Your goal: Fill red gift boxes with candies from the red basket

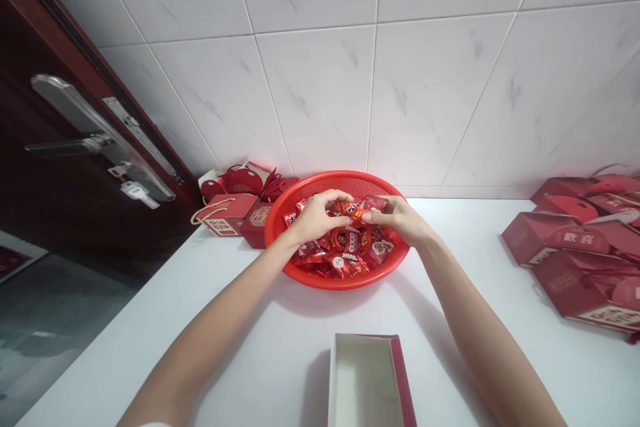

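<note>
Over a round red plastic basket heaped with wrapped candies, both of my hands are close together. My left hand is closed, thumb and fingers around a red-and-orange wrapped candy. From the other side, my right hand pinches the same candy between thumb and fingers. The fingertips hide part of the wrapper. Nearer to me, an open box, white inside with a dark red edge, stands on the white table; nothing shows in its visible part.
Red gift boxes with rope handles stand behind the basket's left side. More red boxes cluster at the right. A tiled wall rises behind the table. On the left is a dark door with a metal handle and keys.
</note>
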A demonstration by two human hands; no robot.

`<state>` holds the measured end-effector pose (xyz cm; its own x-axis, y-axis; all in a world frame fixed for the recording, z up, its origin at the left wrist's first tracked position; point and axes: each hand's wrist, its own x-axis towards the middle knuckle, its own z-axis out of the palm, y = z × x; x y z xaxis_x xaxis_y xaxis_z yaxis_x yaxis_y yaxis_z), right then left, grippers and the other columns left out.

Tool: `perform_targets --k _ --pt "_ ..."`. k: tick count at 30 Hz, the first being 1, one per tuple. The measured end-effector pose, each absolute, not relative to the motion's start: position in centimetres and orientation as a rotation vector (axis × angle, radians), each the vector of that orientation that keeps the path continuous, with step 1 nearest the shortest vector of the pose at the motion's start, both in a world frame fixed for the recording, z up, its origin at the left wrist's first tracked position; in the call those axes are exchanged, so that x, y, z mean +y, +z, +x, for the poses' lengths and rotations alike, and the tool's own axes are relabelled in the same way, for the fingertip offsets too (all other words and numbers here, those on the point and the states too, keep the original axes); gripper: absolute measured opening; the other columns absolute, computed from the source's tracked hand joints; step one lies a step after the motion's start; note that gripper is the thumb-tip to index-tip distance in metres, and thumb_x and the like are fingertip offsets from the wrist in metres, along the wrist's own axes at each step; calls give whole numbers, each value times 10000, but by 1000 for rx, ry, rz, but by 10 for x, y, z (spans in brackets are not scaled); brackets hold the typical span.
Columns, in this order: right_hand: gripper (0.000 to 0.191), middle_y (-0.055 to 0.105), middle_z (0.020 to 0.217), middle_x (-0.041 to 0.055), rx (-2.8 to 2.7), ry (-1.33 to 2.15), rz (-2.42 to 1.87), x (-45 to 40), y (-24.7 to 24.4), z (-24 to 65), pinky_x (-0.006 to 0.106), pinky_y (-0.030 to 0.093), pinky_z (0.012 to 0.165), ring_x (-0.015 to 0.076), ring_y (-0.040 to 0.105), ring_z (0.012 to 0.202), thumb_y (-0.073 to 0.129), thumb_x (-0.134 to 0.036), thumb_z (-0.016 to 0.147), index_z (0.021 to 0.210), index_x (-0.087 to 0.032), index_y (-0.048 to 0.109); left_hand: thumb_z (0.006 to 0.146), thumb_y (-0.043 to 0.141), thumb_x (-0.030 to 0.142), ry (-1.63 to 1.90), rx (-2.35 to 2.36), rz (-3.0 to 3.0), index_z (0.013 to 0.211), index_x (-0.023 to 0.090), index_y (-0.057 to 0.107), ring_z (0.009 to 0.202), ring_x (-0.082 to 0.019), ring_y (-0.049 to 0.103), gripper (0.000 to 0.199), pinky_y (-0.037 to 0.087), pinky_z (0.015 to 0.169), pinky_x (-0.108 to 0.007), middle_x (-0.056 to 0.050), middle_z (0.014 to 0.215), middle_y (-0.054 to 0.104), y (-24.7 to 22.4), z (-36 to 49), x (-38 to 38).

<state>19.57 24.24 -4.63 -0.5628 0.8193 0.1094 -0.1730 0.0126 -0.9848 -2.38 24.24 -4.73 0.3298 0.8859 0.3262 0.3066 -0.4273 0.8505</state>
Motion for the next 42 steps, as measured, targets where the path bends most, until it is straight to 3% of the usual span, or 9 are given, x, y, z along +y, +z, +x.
perform_targets --k 7,13,16,18,21,25,28,32,42 --pt "325 762 877 55 -1256 1592 -752 244 -48 191 374 562 816 221 706 807 895 -370 624 836 -180 739 717 721 207 1073 1034 1851 1207 184 611 1029 -210 672 503 550 916 -358 -99 1279 648 -46 -24 244" --pt "309 730 793 30 -1175 1493 -817 245 -47 187 379 542 800 212 676 758 895 -369 601 776 -198 706 700 572 94 900 1271 2076 1008 195 640 883 -200 708 331 563 868 -341 -23 910 743 -56 -30 251" --pt "315 728 803 33 -1151 1503 -810 243 -46 187 376 540 792 217 674 778 892 -370 606 800 -201 711 690 581 90 703 1367 2197 910 192 671 920 -235 720 259 558 878 -343 -49 963 769 -57 -30 251" --pt "319 733 825 38 -1155 1509 -807 243 -45 187 370 541 785 217 675 790 891 -371 611 812 -199 713 708 611 113 569 1399 2241 954 181 702 920 -255 728 271 554 874 -341 -68 989 778 -56 -29 249" --pt "319 734 831 33 -1173 1511 -808 243 -46 187 368 543 791 207 675 783 884 -381 628 822 -197 709 736 631 135 431 1426 2294 1035 167 730 883 -268 734 317 545 838 -334 -74 945 784 -55 -25 248" --pt "318 735 832 29 -1160 1506 -798 244 -48 187 363 546 805 198 678 779 895 -373 610 793 -198 703 757 635 151 321 1430 2366 932 175 770 876 -286 734 222 533 822 -344 -75 893 786 -53 -22 246" --pt "333 759 895 52 -1162 1519 -782 246 -48 187 378 559 819 230 705 834 901 -380 597 807 -199 715 784 655 231 414 1415 2349 915 174 775 954 -313 731 187 529 886 -375 -98 982 793 -51 -24 245" --pt "337 777 971 70 -1162 1524 -750 245 -49 186 386 569 839 253 723 897 893 -386 621 855 -197 739 832 623 338 714 1379 2158 1028 149 750 1028 -304 723 301 534 931 -385 -118 1101 779 -51 -28 246" --pt "365 777 972 59 -1123 1510 -753 245 -47 186 381 558 866 249 719 930 907 -399 596 863 -202 752 816 656 391 1022 1238 1953 954 130 759 966 -286 728 312 558 909 -399 -116 1031 788 -47 -29 246"
